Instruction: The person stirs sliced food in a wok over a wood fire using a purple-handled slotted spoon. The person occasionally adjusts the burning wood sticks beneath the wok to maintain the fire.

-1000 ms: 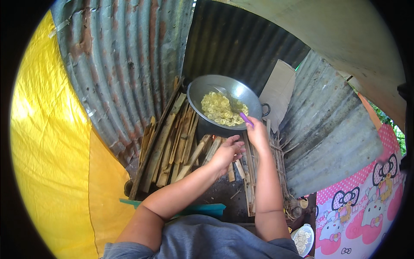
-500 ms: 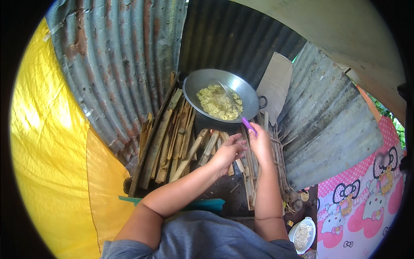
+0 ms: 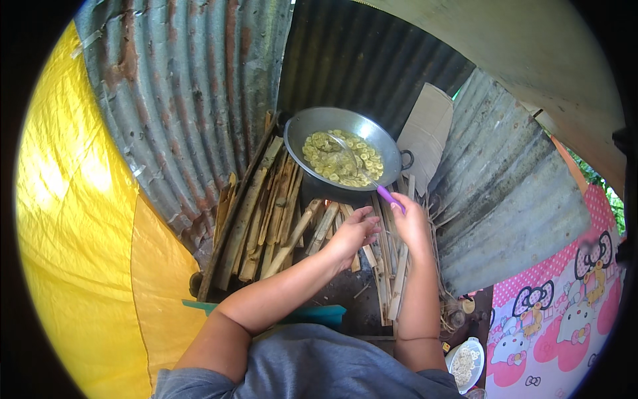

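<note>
My right hand [image 3: 411,219] is closed around the purple handle [image 3: 387,195] of a wire skimmer [image 3: 347,150]. The skimmer's head reaches in among pale yellow ring-shaped slices [image 3: 340,174], partly sunk in liquid. A large round metal wok [image 3: 311,120] with a loop handle on its right side holds them. Just left of my right wrist, my left hand [image 3: 354,238] hovers in front of the wok, fingers apart and loosely bent, holding nothing.
Split firewood [image 3: 269,213] lies below and left of the wok, with a small glow under it. A cardboard sheet [image 3: 428,133] leans behind the loop handle. Corrugated metal walls [image 3: 179,120] surround the spot. A white basin [image 3: 473,347] of pale pieces sits at lower right.
The skimmer head has moved left and sunk lower among the slices, which have spread apart. My right hand has shifted slightly right and down; my left hand stays nearly still.
</note>
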Demonstrator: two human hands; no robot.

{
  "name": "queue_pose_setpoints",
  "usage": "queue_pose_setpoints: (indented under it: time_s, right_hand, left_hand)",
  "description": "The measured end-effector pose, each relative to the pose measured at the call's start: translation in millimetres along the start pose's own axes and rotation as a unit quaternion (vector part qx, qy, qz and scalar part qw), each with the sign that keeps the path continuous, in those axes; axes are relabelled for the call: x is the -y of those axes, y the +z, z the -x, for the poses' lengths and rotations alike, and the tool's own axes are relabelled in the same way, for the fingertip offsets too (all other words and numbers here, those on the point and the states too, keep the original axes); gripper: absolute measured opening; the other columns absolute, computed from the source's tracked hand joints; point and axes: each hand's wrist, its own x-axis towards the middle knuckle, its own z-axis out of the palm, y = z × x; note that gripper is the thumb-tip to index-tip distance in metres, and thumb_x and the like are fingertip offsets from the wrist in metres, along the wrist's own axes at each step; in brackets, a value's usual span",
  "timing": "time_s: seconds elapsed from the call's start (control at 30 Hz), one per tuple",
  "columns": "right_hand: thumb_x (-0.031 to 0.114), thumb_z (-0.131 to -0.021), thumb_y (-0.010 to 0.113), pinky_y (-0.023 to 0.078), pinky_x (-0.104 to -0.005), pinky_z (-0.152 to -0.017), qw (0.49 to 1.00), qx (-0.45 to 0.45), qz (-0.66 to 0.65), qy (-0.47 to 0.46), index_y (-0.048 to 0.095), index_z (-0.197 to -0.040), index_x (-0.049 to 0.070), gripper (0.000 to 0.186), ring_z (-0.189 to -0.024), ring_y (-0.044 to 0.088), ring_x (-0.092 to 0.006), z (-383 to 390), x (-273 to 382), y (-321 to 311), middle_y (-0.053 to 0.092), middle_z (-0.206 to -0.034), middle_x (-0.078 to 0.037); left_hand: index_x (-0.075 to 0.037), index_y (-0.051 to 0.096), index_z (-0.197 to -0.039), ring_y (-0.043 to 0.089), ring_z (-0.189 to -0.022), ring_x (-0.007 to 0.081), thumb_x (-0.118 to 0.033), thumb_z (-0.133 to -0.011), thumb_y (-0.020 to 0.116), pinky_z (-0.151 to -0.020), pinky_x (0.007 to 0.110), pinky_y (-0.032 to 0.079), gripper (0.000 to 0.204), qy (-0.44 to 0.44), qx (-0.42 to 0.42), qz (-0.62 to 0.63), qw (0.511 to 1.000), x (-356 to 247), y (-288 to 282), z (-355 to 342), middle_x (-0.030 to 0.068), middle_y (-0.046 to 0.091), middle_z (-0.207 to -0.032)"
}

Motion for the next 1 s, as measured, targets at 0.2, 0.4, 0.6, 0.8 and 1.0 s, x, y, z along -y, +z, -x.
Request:
queue_pose_setpoints:
  time_s: [0.2,0.4,0.6,0.8,1.0]
  right_hand:
    - [0.017,-0.091,0.056,0.049,-0.0393,-0.080,0.991,-0.091,-0.083,0.047,0.062,-0.115,0.004,0.028,-0.092,0.065,-0.0357,-20.8,-26.6,-1.1,0.066,-0.101,-0.022]
    - [0.015,-0.092,0.052,0.049,-0.0458,-0.079,0.988,-0.135,0.038,0.059,0.060,-0.115,0.002,0.028,-0.090,0.062,-0.0412,-30.9,-23.5,17.7,0.065,-0.096,-0.024]
    - [0.017,-0.091,0.056,0.049,-0.0419,-0.081,0.996,-0.063,-0.068,-0.002,0.062,-0.114,0.003,0.027,-0.094,0.064,-0.0385,-31.2,-15.4,11.5,0.065,-0.101,-0.024]
    - [0.018,-0.090,0.055,0.050,-0.0446,-0.081,0.994,-0.105,0.012,0.010,0.062,-0.114,0.005,0.027,-0.094,0.063,-0.0391,-74.3,-22.1,20.1,0.065,-0.101,-0.023]
    - [0.017,-0.089,0.056,0.049,-0.0455,-0.082,0.997,-0.060,0.010,-0.035,0.062,-0.114,0.006,0.028,-0.094,0.061,-0.0398,-60.7,-7.1,40.8,0.065,-0.102,-0.022]
  left_hand:
    - [-0.005,0.029,-0.142,0.055,-0.108,0.0175,-0.010,-0.092,0.048,-0.091,0.031,0.042,0.054,-0.006,0.017,-0.005,1.000,3.0,3.7,-0.8,0.0106,0.050,-0.131]
    - [-0.004,0.030,-0.142,0.055,-0.108,0.0184,-0.009,-0.091,0.047,-0.092,0.032,0.042,0.054,0.004,0.016,-0.007,1.000,0.5,2.7,-0.7,0.0110,0.049,-0.131]
    - [-0.004,0.029,-0.142,0.054,-0.110,0.0182,-0.009,-0.091,0.048,-0.092,0.032,0.042,0.054,0.002,0.010,0.001,1.000,1.8,2.5,-1.8,0.0102,0.050,-0.130]
    - [-0.004,0.030,-0.142,0.053,-0.110,0.0179,-0.015,-0.093,0.051,-0.091,0.033,0.042,0.054,0.010,0.008,-0.011,1.000,0.3,3.2,-5.8,0.0099,0.050,-0.129]
    - [-0.004,0.029,-0.142,0.054,-0.108,0.0182,-0.013,-0.093,0.051,-0.091,0.033,0.043,0.055,0.005,0.000,-0.001,1.000,0.3,-2.0,-8.1,0.0101,0.050,-0.126]
